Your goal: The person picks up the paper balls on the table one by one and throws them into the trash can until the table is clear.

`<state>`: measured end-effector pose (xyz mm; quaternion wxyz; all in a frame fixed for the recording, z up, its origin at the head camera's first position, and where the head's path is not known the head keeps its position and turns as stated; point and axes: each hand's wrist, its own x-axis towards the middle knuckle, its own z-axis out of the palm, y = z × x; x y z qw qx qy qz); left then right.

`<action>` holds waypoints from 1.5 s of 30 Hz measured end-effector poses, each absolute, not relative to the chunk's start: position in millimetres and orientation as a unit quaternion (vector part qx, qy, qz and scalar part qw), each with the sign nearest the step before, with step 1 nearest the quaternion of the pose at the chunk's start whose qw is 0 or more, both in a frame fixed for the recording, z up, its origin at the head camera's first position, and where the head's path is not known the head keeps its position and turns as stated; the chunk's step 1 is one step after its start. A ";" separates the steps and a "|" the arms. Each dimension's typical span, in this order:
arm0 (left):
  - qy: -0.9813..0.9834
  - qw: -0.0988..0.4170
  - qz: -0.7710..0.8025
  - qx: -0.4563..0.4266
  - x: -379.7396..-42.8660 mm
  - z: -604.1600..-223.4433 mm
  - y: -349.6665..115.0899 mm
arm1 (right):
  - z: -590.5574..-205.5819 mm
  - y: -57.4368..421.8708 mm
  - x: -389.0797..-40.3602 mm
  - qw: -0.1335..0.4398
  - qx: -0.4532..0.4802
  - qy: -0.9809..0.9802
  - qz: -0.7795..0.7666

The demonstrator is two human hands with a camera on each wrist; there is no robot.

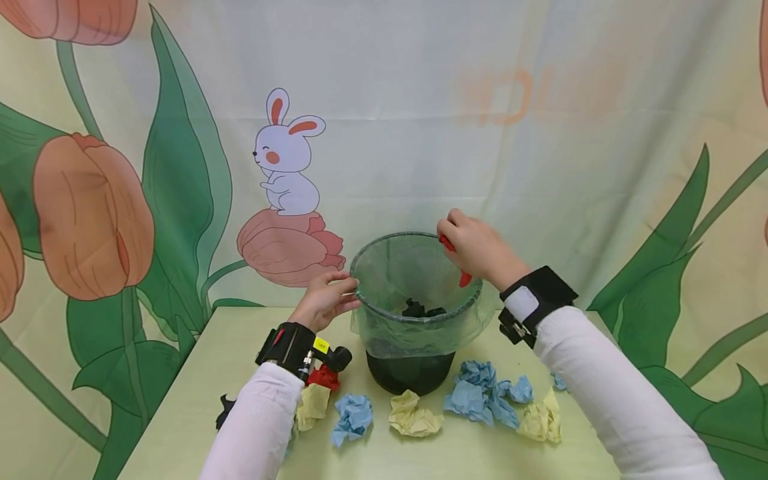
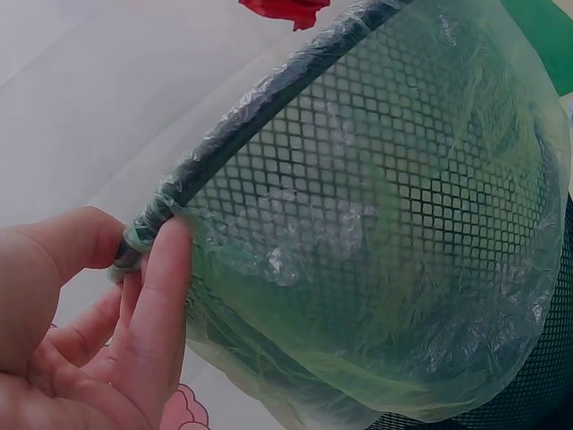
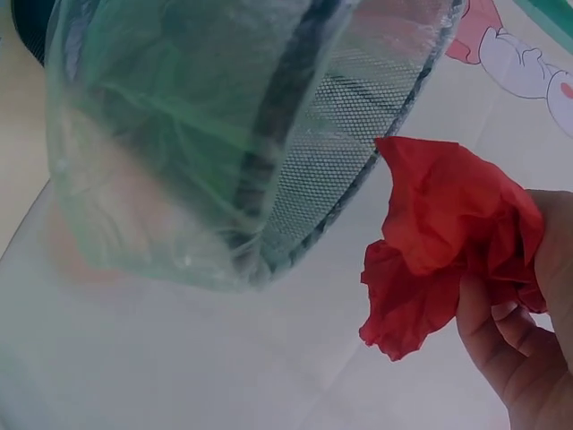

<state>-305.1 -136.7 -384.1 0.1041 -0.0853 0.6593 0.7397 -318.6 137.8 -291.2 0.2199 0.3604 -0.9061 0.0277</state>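
A dark mesh wastebasket (image 1: pixel 409 375), lined with a thin green plastic bag (image 1: pixel 384 337), stands upright on the table. My left hand (image 1: pixel 326 300) pinches its rim at the left; in the left wrist view the thumb and fingers (image 2: pixel 166 296) are on either side of the bag-covered rim (image 2: pixel 260 98). Above the right side of the opening, my right hand (image 1: pixel 477 248) holds a crumpled red paper (image 3: pixel 448 242), mostly hidden by the hand in the head view. Black crumpled paper (image 1: pixel 415 309) lies inside the basket.
On the pale table (image 1: pixel 180 413) lie crumpled blue papers (image 1: pixel 353 418), yellow papers (image 1: pixel 414 417), a red paper (image 1: pixel 324 377) and a black paper (image 1: pixel 225 410). More blue papers (image 1: pixel 480 393) cluster right of the basket. A printed curtain (image 1: pixel 408 133) hangs behind.
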 end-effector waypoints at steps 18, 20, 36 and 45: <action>0.660 0.101 0.739 -0.087 -303.5 -384.4 -135.5 | -303.7 120.3 -317.0 0.210 0.378 -0.901 0.027; 0.661 0.102 0.739 -0.086 -303.7 -384.5 -135.7 | -303.9 120.1 -317.0 0.212 0.379 -0.900 0.032; 0.659 0.101 0.740 -0.089 -304.2 -384.2 -135.5 | -309.3 122.3 -314.3 0.176 0.356 -0.917 0.031; 0.658 0.104 0.740 -0.089 -305.0 -384.4 -136.9 | -309.9 128.2 -311.9 0.154 0.349 -0.924 0.034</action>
